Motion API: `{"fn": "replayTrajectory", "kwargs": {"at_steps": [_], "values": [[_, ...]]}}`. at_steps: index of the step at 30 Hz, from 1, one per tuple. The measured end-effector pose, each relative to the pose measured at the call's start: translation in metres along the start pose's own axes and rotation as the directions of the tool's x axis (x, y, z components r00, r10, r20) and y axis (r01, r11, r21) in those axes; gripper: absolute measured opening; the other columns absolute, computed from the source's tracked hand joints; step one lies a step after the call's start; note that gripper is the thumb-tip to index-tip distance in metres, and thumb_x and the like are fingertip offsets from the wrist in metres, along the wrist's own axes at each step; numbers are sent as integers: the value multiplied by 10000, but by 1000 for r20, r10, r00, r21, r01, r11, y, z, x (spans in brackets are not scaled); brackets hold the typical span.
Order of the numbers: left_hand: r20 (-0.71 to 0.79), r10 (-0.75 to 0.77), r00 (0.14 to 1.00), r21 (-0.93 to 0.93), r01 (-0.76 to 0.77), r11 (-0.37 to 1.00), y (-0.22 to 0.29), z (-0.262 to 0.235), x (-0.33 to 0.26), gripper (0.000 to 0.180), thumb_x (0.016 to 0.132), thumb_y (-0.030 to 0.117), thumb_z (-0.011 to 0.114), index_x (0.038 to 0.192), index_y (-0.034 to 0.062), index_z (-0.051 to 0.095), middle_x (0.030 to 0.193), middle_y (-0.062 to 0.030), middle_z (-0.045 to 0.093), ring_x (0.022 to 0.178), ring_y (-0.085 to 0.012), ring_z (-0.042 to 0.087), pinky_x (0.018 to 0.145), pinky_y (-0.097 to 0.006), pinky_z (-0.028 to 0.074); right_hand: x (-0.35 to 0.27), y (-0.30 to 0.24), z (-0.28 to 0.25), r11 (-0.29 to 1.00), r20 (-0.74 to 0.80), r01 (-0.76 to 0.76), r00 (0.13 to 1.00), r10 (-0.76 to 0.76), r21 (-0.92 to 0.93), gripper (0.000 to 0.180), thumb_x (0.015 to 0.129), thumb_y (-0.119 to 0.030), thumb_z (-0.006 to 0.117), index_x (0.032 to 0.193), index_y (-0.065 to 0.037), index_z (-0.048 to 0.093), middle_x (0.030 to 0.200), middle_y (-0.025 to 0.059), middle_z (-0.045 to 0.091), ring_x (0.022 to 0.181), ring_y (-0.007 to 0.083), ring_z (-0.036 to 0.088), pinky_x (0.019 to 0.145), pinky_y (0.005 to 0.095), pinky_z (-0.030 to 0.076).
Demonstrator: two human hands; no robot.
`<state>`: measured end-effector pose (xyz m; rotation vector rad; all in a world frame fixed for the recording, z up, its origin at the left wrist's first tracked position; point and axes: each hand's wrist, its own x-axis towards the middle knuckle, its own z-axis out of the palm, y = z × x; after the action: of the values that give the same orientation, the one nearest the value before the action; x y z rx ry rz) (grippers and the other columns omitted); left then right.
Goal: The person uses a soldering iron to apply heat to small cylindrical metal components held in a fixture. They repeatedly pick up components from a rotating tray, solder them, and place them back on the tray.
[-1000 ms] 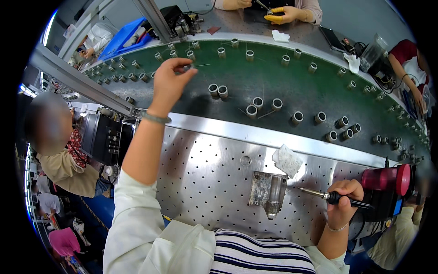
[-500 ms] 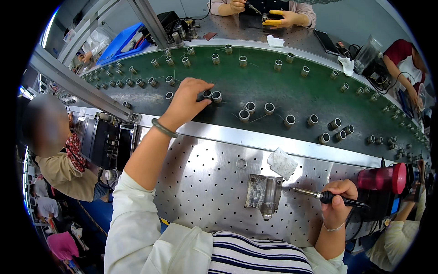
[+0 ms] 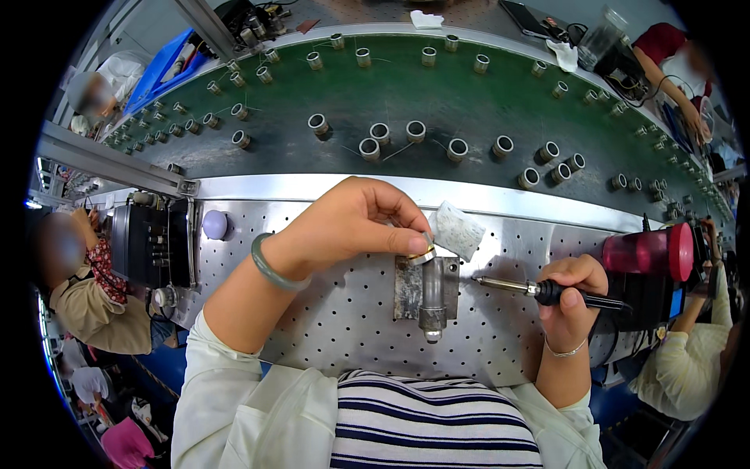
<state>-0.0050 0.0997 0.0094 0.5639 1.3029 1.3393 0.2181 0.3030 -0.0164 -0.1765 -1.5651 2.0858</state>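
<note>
My left hand [image 3: 366, 223] is closed, thumb and fingers pinching a small metal cylinder [image 3: 424, 255], most of it covered by the fingers. The cylinder is at the far end of a metal fixture [image 3: 432, 297], a round bar on a dark, stained plate; I cannot tell whether it is seated there. In my right hand [image 3: 574, 293] is a soldering iron [image 3: 508, 286], its black handle gripped between thumb and fingers. Its metal tip points left, a little apart from the fixture. A crumpled whitish cloth or paper [image 3: 458, 231] lies just beyond the fixture.
Beyond my perforated metal table [image 3: 344, 336] runs a green conveyor belt [image 3: 344, 90] with many small metal cylinders [image 3: 416, 131]. A pink-red container [image 3: 644, 253] stands at the right, a purple round object [image 3: 215, 224] at the left. Other people sit on both sides.
My left hand has come from the belt back to the fixture, bringing a small metal cylinder. The soldering iron remains in my right hand. The view has tilted down.
</note>
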Motion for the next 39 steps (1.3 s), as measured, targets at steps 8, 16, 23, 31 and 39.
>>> {"fn": "replayTrajectory", "kwargs": {"at_steps": [8,16,23,31,39], "values": [[323,-89,942,-3,95,996,-16,14,16,211,783,91,739,948,-15,661,901,-42,656,804,-106,611,752,-223,479,-2,1,-2,999,26,14,1000,-15,48,238,800,-146,726,850,29,572,683,105,602,471,107,544,474,198,429],[32,80,996,-157,-74,985,-33,28,-12,577,738,245,784,1215,0,571,1163,-96,580,1049,-164,561,827,-281,490,-7,1,0,992,97,-44,995,32,122,168,744,-23,727,850,53,621,700,121,634,527,143,599,505,226,461],[-21,245,969,-179,-245,953,-34,33,-13,260,701,-91,730,935,15,689,1145,-156,555,1071,-208,563,905,-291,482,-5,3,3,994,123,-35,992,21,107,172,721,19,724,853,63,623,687,120,631,537,161,603,515,239,466],[-13,264,964,-189,-262,946,-39,33,-11,137,687,-66,743,770,33,699,1142,-187,547,1085,-240,552,956,-362,453,-5,4,3,996,140,-10,990,-2,89,186,701,40,728,853,67,623,686,133,628,544,183,603,523,260,465],[-3,278,961,-199,-273,941,-40,33,-10,129,680,-49,750,760,39,699,1142,-195,545,1076,-250,551,960,-378,443,-3,4,4,996,147,1,989,-15,93,216,688,37,738,872,73,632,676,132,629,549,182,602,517,261,454]]}}
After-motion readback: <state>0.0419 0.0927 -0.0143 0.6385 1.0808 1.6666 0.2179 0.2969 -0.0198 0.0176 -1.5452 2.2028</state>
